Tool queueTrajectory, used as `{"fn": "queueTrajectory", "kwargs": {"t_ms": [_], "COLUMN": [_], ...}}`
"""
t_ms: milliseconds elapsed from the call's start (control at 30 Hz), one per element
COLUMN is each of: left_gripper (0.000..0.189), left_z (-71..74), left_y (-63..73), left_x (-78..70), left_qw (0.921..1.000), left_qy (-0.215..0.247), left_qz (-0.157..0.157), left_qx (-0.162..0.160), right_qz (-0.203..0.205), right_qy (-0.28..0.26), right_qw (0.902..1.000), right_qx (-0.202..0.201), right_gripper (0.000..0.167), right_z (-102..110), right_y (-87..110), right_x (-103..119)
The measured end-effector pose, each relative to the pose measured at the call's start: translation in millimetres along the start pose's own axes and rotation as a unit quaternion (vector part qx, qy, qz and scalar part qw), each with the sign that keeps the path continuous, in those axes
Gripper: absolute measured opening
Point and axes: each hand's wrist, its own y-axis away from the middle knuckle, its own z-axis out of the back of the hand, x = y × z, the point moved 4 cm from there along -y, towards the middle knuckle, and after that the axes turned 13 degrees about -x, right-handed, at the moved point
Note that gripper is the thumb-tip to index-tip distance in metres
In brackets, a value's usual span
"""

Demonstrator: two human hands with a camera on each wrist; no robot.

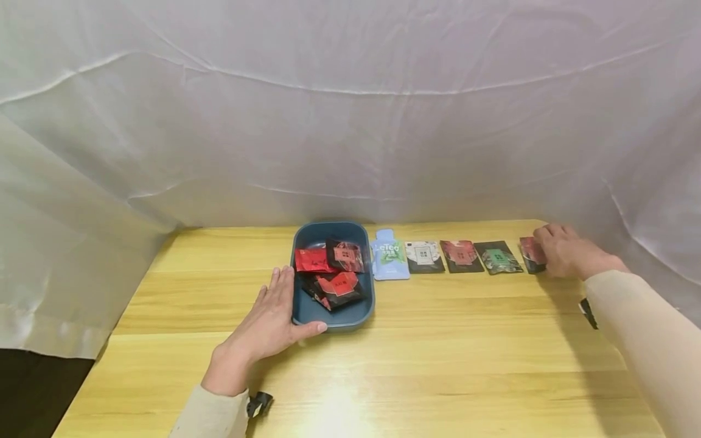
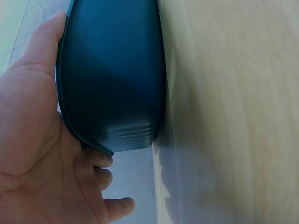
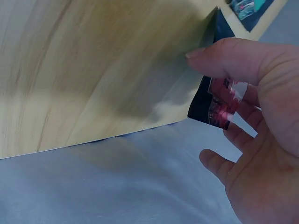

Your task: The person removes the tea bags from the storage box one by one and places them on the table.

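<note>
My left hand point(image 1: 271, 319) rests with extended fingers against the left rim of a dark blue plastic box point(image 1: 334, 323), thumb at its near corner. Inside the box lie several sachets, among them a bright red sachet point(image 1: 313, 260) and black-and-red sachets point(image 1: 344, 291). At the right end of a row, my right hand point(image 1: 569, 252) pinches a black-and-red sachet point(image 3: 219, 100) between thumb and fingers. In the right wrist view this sachet stands tilted, partly hidden by the thumb. The left wrist view shows the box's outer wall point(image 2: 112, 70) beside the palm.
Right of the box, a pale blue-green pouch point(image 1: 390, 258), a white-and-black sachet point(image 1: 425, 257), a red-and-black sachet point(image 1: 462, 256) and a green-and-black sachet point(image 1: 498, 257) lie in line on the wooden table point(image 1: 438, 340). A pale cloth point(image 1: 350, 140) hangs behind the table.
</note>
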Motion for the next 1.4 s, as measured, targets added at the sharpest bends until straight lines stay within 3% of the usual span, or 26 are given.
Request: {"fn": "queueTrajectory", "kwargs": {"t_ms": [167, 700, 933, 1067, 1200, 1400], "left_gripper": [0.139, 0.140, 0.138, 0.138, 0.137, 0.140], "left_z": [0.8, 2.2, 1.9, 2.4, 2.7, 4.1], "left_y": [0.0, 0.8, 0.1, -0.4, -0.9, -0.4], "left_x": [-0.6, 1.4, 0.3, -0.1, -1.1, -0.5], "left_qw": [1.0000, 1.0000, 1.0000, 0.9999, 0.9999, 1.0000], "left_qy": [-0.004, -0.002, 0.006, 0.010, 0.010, -0.006], "left_qz": [-0.002, -0.004, -0.003, -0.003, -0.002, -0.003], "left_qx": [-0.001, -0.003, 0.002, 0.004, 0.006, 0.005], "right_qz": [-0.002, -0.011, 0.003, 0.003, 0.000, 0.037], "right_qy": [0.005, 0.012, 0.012, 0.008, 0.003, -0.011], "right_qw": [0.9999, 0.9995, 0.9997, 0.9997, 0.9998, 0.9989], "right_qx": [0.015, 0.027, 0.023, 0.025, 0.019, -0.025], "right_gripper": [0.060, 0.058, 0.029, 0.032, 0.047, 0.060], "right_z": [-3, -7, -15, -19, -16, -7], "right_y": [0.8, 0.6, -1.4, -3.7, -5.6, -20.6], "right_x": [0, 5, 5, 8, 17, 67]}}
